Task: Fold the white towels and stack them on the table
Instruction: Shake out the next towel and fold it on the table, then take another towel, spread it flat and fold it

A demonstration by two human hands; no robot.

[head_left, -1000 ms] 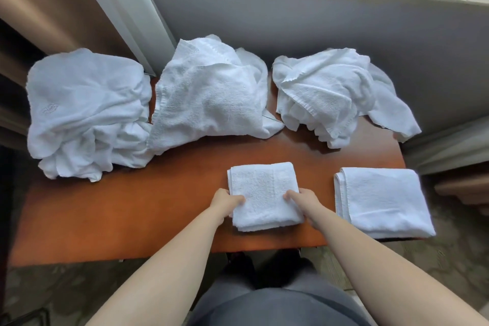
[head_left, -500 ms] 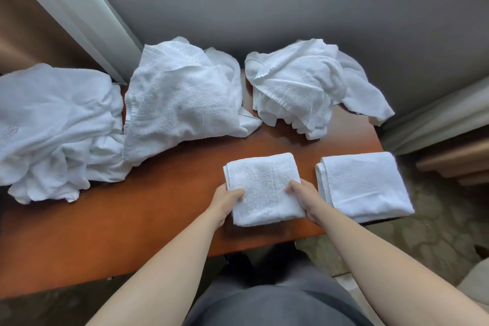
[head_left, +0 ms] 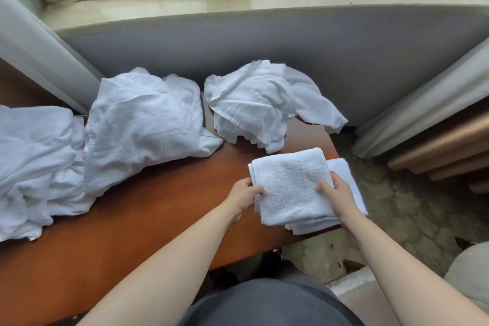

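Observation:
A small folded white towel (head_left: 289, 182) is held over the right end of the brown table (head_left: 148, 222). My left hand (head_left: 244, 194) grips its left edge and my right hand (head_left: 336, 193) grips its right edge, thumbs on top. It covers most of a second folded towel (head_left: 346, 174) lying at the table's right end; only that towel's right and near edges show. Three crumpled white towels lie along the back: one at the far left (head_left: 34, 164), one in the middle (head_left: 143, 127), one at the right (head_left: 259, 106).
A grey padded panel (head_left: 264, 42) and a window sill (head_left: 238, 0) run behind the table. Curtains hang at the left (head_left: 39, 61) and right (head_left: 423, 103). Patterned floor (head_left: 410, 206) lies right of the table's end. My dark-clothed lap is at the bottom.
Both hands carried the small folded towel to the right, from the table's middle to above the second folded towel. The camera tilted up, bringing the window into view.

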